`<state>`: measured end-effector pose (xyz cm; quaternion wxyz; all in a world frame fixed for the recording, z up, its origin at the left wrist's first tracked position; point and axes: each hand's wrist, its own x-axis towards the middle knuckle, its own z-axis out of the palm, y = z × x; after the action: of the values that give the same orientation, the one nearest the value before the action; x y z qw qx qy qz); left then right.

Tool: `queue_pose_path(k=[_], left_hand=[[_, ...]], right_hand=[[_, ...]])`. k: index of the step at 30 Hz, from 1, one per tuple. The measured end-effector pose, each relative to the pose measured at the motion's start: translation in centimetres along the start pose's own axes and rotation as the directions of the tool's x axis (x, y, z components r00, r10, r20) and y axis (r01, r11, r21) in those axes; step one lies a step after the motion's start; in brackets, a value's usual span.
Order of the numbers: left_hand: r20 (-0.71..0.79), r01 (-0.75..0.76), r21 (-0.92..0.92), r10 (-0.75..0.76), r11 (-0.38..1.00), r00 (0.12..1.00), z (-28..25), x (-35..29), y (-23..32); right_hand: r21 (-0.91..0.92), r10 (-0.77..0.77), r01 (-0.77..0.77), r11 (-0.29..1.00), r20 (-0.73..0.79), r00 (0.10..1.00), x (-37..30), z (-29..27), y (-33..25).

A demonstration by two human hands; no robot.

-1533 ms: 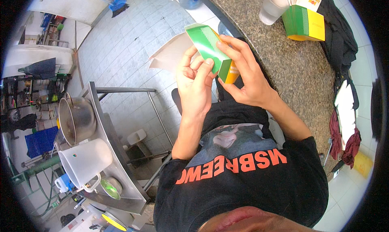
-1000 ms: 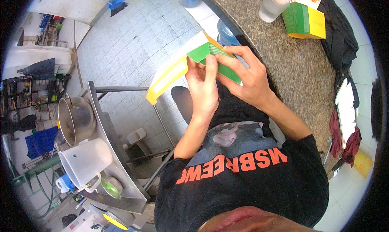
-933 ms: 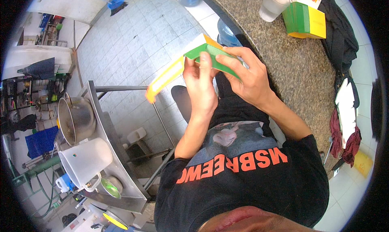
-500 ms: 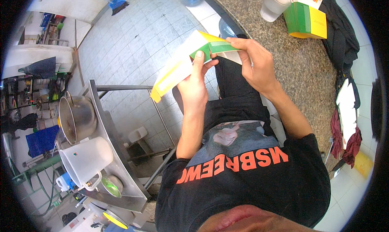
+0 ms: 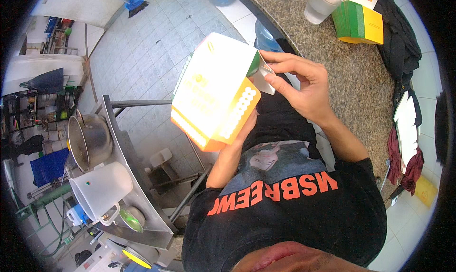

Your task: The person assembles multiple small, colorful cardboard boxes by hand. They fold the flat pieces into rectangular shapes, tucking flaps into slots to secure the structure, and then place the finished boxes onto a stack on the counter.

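A paperboard carton [image 5: 211, 89] with a glaring white-and-yellow panel is up in the air in front of the person's lap, tilted, left of the counter's edge and clear of it; taking it as the centre of the clock, an orange side flap with rows of white dots juts out toward four o'clock and a green flap shows at two o'clock. The right hand [image 5: 306, 84], at three o'clock, has its thumb and fingers pinched together on the flap at that side, where some of the white inner face shows. The left hand [image 5: 248, 126] is between four and five o'clock, mostly behind the carton; its fingers are hidden, so I cannot tell how they grip. The granite counter [image 5: 349, 94] spreads out at three o'clock, and on it, toward two, a frosted cup [image 5: 320, 7] stands just beside a stack of green-and-yellow cartons [image 5: 354, 24]. A dark garment [image 5: 400, 41] lies beyond that stack. The black printed T-shirt [image 5: 285, 224] fills five o'clock. On a steel table [image 5: 151, 212], a metal pot [image 5: 92, 143] sits at eight o'clock, with a whitish bucket [image 5: 102, 189] near it. A blue broom [image 5: 137, 5] rests on the tiled floor between ten and eleven.
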<state>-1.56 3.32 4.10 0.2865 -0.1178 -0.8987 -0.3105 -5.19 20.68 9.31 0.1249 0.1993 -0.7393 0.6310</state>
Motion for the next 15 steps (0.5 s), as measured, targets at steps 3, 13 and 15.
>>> queue_pose_path(k=[3,13,15], left_hand=[[0.012,0.166,-0.543,-0.190,0.823,0.982,1.0,-0.8,-0.7],[0.579,0.283,-0.552,-0.117,-0.784,0.807,2.0,-3.8,-4.2],[0.581,0.290,-0.574,-0.131,-0.766,0.803,1.6,-3.6,-4.0]], right_hand=[[-0.014,-0.039,0.040,0.999,0.049,0.998,0.3,-0.4,0.1],[-0.119,-0.117,0.134,0.984,0.143,0.983,0.9,-1.4,-0.9],[-0.121,-0.109,0.128,0.984,0.152,0.982,1.0,-1.5,-1.0]])
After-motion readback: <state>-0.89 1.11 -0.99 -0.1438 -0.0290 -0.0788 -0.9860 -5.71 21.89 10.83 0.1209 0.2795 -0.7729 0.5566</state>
